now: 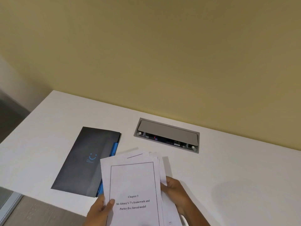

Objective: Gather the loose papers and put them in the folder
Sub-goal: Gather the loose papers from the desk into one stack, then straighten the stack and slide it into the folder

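Note:
A stack of white papers [132, 178] is held above the near edge of the white desk [228, 160]; the top sheet has a black border and reads "Chapter 3". My left hand [101, 209] grips the stack's lower left edge with the thumb on top. My right hand [175, 191] holds the right edge, fingers curled around the sheets. The sheets are fanned slightly at the top right. A dark grey folder [84, 160] with a blue smiley logo and blue inner edge lies closed on the desk, just left of the papers and partly under their left corner.
A grey recessed socket box [167, 132] with a raised lid sits in the desk behind the papers. A yellowish wall [162, 54] backs the desk. The desk's left edge drops to a grey floor [32, 209].

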